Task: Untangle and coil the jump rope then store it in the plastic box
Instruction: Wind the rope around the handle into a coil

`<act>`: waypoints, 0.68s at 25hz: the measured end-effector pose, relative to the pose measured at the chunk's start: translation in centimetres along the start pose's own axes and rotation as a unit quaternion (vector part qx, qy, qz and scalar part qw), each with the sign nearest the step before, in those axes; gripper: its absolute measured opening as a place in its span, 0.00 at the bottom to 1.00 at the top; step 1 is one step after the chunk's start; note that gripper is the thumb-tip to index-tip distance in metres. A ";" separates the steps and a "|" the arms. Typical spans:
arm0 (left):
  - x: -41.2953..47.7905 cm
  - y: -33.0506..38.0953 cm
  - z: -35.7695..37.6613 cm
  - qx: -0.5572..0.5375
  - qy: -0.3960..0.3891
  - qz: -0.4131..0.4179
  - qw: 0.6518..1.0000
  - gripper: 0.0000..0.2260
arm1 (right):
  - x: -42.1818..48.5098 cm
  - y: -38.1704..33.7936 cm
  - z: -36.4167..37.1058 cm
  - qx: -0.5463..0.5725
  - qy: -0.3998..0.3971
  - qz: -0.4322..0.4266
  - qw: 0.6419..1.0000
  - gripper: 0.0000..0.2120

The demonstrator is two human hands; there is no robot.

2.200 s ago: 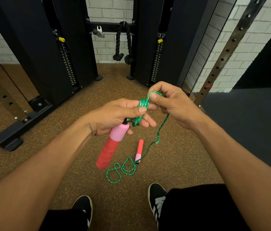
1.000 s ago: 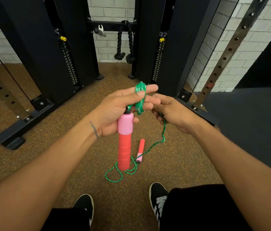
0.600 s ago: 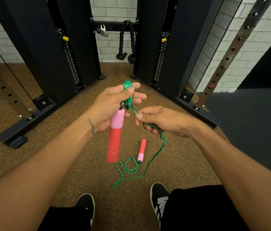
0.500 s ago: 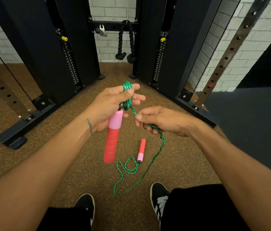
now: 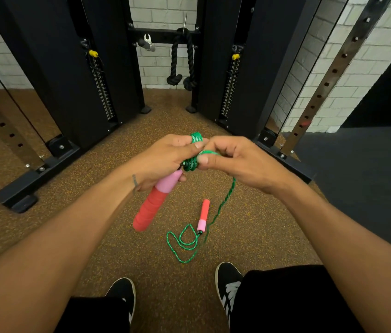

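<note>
My left hand [image 5: 163, 159] grips a bundle of green rope coils [image 5: 193, 162] wound round its fingers, together with the top of a red and pink handle [image 5: 152, 206] that hangs down slanting left. My right hand [image 5: 240, 162] pinches the green rope [image 5: 223, 203] right against the coils. From there the rope drops to the floor, where it ends in loose loops [image 5: 185, 243] at the second red and pink handle [image 5: 203, 216]. No plastic box is in view.
A black cable machine [image 5: 69, 80] with weight stacks stands ahead, its base rails [image 5: 38, 174] reaching over the brown rubber floor. A black triceps rope [image 5: 181, 61] hangs in the middle. A perforated steel upright [image 5: 329, 75] rises at the right. My two shoes [image 5: 228, 282] are below.
My right hand rose from below the coils to meet my left hand, bringing a new turn of rope. The held handle swung to slant left. Less rope lies on the floor.
</note>
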State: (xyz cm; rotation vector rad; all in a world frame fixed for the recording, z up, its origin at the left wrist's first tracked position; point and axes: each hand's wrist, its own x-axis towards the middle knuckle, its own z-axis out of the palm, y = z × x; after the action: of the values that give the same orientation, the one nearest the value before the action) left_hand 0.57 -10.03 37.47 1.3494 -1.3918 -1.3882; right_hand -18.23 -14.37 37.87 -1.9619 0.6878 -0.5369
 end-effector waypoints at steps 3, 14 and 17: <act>-0.3 0.6 0.0 -0.019 -0.052 0.001 0.998 0.10 | 0.0 -0.3 -0.3 0.023 0.065 -0.044 0.997 0.08; -1.1 1.0 -0.6 -0.169 -0.230 -0.009 0.958 0.17 | 0.7 0.9 -1.7 0.064 0.130 -0.041 0.989 0.08; -1.3 0.9 -0.7 -0.173 -0.246 0.000 0.954 0.17 | 0.7 1.5 -1.7 0.081 0.112 -0.021 0.990 0.10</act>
State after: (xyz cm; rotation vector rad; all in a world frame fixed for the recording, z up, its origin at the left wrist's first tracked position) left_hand 1.28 -9.07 38.61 0.8037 -1.3601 -1.9519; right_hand -19.09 -16.48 37.38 -1.7839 0.7191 -0.8232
